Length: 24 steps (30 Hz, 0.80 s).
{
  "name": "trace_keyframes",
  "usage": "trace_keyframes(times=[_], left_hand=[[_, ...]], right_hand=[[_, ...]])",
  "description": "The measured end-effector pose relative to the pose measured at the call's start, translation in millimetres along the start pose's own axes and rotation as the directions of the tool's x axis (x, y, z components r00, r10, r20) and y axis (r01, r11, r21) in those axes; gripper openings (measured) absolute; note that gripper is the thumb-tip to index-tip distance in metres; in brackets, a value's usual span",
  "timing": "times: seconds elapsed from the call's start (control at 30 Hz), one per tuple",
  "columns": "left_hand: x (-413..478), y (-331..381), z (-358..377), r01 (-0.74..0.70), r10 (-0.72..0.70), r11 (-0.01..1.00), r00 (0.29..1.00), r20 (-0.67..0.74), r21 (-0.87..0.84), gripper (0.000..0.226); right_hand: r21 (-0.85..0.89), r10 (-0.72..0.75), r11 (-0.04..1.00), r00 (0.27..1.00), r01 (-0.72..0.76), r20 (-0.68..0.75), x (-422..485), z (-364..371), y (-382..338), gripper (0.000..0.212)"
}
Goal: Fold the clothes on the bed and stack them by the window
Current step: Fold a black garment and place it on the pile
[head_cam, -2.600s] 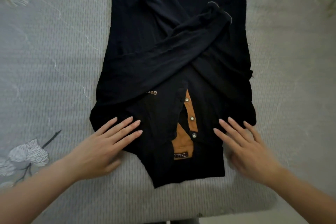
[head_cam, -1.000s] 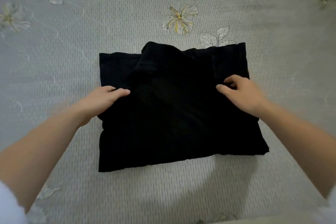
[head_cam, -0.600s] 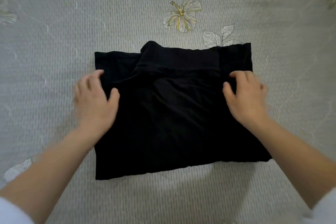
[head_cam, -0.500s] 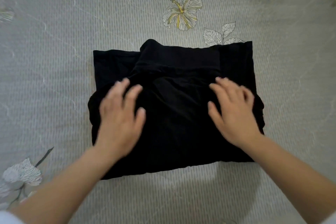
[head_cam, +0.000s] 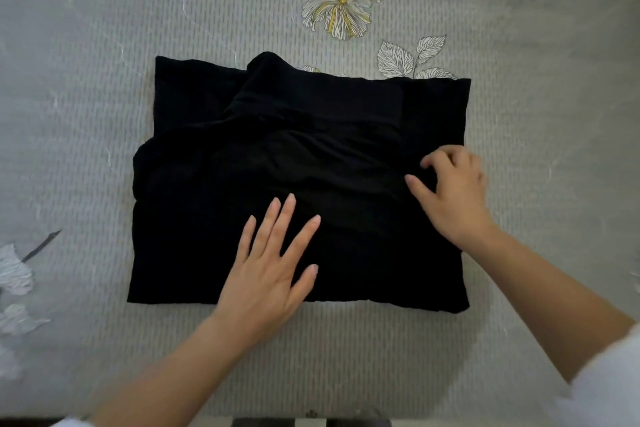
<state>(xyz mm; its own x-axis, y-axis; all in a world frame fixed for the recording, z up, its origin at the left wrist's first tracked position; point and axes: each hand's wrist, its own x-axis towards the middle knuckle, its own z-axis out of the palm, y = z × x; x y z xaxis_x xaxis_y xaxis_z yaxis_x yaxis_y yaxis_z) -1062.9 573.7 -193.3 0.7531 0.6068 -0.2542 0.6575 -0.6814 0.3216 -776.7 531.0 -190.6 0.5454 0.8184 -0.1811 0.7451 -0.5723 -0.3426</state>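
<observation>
One black garment lies folded on the bed under the left hand.

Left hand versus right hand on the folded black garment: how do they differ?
The left hand lies flat with fingers straight and spread; the right hand has its fingers curled. The left hand sits at the folded black garment's near middle; the right hand is by its right edge. Whether the right hand pinches cloth is unclear. Both touch the garment.

The left hand and right hand have slim fingers with short plain nails. Bare forearms meet white cloth: a sliver of left sleeve and a loose, blurred right sleeve.
</observation>
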Motion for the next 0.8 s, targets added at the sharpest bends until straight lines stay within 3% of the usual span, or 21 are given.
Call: trace_keyframes(times=[0.13,0.3,0.47,0.53,0.6,0.67,0.8], left_hand=[[4.1,41.2,16.7,0.128,-0.128,0.992,0.991,0.027,0.008,0.062],[15.8,81.1,22.3,0.288,-0.292,0.955,0.955,-0.048,-0.066,0.064],[25.5,138.9,30.5,0.158,-0.159,0.970,0.987,0.008,-0.186,0.066],[27.0,158.4,38.7,0.092,-0.077,0.980,0.993,0.091,-0.176,0.075],[27.3,169.3,46.8,0.060,-0.038,0.988,0.988,0.151,-0.142,0.084],[26.8,169.9,47.2,0.052,-0.035,0.995,0.983,0.182,-0.087,0.087],[26.1,160.0,36.0,0.028,-0.020,0.998,0.991,0.132,-0.062,0.066]], right_hand=[[0.028,-0.079,0.996,0.994,0.081,-0.080,25.2,-15.8,11.2,0.018],[0.065,-0.020,0.998,0.999,0.017,0.046,39.7,-27.5,31.6,0.036],[0.333,0.221,0.917,0.975,-0.218,0.028,37.6,-34.4,40.9,0.032],[0.441,0.328,0.836,0.942,-0.326,0.074,36.0,-36.3,42.1,0.035],[0.554,0.397,0.706,0.894,-0.442,0.208,32.1,-38.4,38.7,0.046],[0.566,0.407,0.648,0.860,-0.510,0.309,24.4,-38.0,33.8,0.057],[0.563,0.390,0.643,0.855,-0.519,0.342,16.2,-39.1,19.1,0.066]])
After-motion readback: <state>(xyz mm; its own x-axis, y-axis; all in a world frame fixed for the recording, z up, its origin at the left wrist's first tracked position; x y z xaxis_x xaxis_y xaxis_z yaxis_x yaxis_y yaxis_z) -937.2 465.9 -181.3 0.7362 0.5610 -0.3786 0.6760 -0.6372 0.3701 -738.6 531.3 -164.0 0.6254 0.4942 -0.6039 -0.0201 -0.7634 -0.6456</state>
